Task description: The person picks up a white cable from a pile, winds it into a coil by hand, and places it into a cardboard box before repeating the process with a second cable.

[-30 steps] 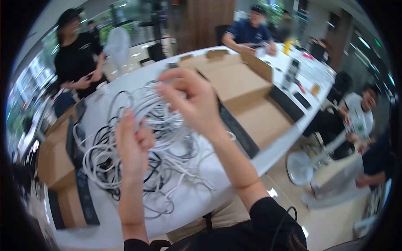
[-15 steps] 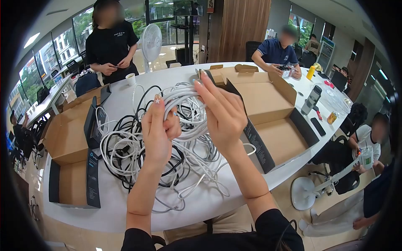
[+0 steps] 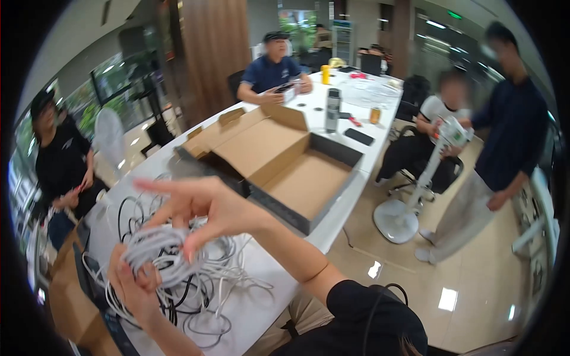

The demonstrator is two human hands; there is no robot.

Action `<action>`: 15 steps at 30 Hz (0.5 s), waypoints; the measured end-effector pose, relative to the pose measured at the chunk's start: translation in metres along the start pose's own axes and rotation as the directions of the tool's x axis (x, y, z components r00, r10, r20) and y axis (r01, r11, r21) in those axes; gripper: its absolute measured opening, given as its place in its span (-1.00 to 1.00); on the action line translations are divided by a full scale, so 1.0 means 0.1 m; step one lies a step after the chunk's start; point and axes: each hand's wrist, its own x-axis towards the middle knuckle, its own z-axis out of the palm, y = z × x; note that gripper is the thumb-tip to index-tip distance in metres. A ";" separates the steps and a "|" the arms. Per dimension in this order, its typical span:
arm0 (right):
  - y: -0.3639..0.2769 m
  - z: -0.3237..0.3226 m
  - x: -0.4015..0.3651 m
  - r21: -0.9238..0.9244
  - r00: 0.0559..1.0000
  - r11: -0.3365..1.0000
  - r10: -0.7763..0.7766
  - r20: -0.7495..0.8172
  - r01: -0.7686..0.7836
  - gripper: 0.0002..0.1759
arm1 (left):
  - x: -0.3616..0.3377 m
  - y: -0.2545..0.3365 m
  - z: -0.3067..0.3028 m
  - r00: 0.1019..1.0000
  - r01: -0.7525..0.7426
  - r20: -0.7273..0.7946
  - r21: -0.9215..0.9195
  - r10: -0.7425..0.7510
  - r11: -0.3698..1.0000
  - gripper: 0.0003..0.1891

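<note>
A looped bundle of light grey cable [image 3: 155, 248] is in my left hand [image 3: 135, 291], whose fingers are curled round its lower left side. My right hand [image 3: 211, 204] is over the upper right of the bundle, its fingers stretched out and spread to the left, slightly blurred. The right thumb points down at the edge of the loops. Beneath both hands, a tangle of white, grey and black cables [image 3: 221, 283] lies on the white table [image 3: 264, 305], partly hidden by my hands.
An open cardboard box [image 3: 303, 184] with dark sides stands right of my hands; another open box [image 3: 74, 296] is at the left. Farther along are a grey bottle [image 3: 333, 110], a black phone [image 3: 358, 137] and a can [image 3: 375, 115]. People are around the table; a white fan [image 3: 398, 221] stands right.
The view has turned to the right. My right hand has loosened from the cable bundle and its fingers have spread, while my left hand still grips the loops.
</note>
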 end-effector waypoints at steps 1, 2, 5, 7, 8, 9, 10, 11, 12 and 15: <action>-0.08 0.01 -0.07 -0.099 0.998 0.995 0.031 0.046 -0.027 -0.14 | -0.04 -0.02 -0.03 0.998 -0.047 0.042 0.050 0.045 0.998 -0.62; -0.14 0.04 -0.15 -0.193 0.993 0.980 0.072 0.092 -0.053 -0.13 | -0.07 -0.03 -0.09 0.993 -0.100 0.077 0.099 0.093 0.990 -0.60; -0.50 0.21 -0.36 -0.532 0.967 0.842 0.206 0.153 -0.095 -0.24 | -0.08 0.15 -0.13 0.815 -0.090 0.580 0.171 -0.026 0.981 -0.53; -0.59 0.41 -0.50 -0.654 0.992 0.756 0.081 0.093 0.000 -0.34 | -0.19 0.17 -0.01 0.802 -0.103 0.595 0.226 -0.053 0.969 -0.51; -0.62 0.50 -0.59 -0.711 0.997 0.702 0.016 0.072 0.040 -0.38 | -0.26 0.18 0.06 0.795 -0.110 0.602 0.253 -0.067 0.961 -0.49; -0.63 0.54 -0.66 -0.739 0.999 0.673 0.022 0.025 0.004 -0.46 | -0.33 0.18 0.13 0.793 -0.123 0.607 0.245 -0.054 0.962 -0.49; -0.63 0.58 -0.73 -0.772 1.000 0.635 -0.006 -0.007 -0.001 -0.45 | -0.42 0.19 0.17 0.789 -0.131 0.613 0.248 -0.051 0.960 -0.49; -0.66 0.59 -0.81 -0.806 0.999 0.592 -0.033 -0.034 -0.007 -0.43 | -0.50 0.20 0.22 0.786 -0.140 0.617 0.245 -0.043 0.959 -0.50; -0.70 0.63 -0.87 -0.836 0.996 0.548 -0.067 -0.060 -0.014 -0.42 | -0.58 0.22 0.27 0.781 -0.153 0.623 0.245 -0.035 0.957 -0.50; -0.89 0.72 -1.06 -0.925 0.987 0.380 -0.145 -0.070 -0.009 -0.30 | -0.74 0.24 0.41 0.768 -0.119 0.640 0.190 -0.031 0.975 -0.50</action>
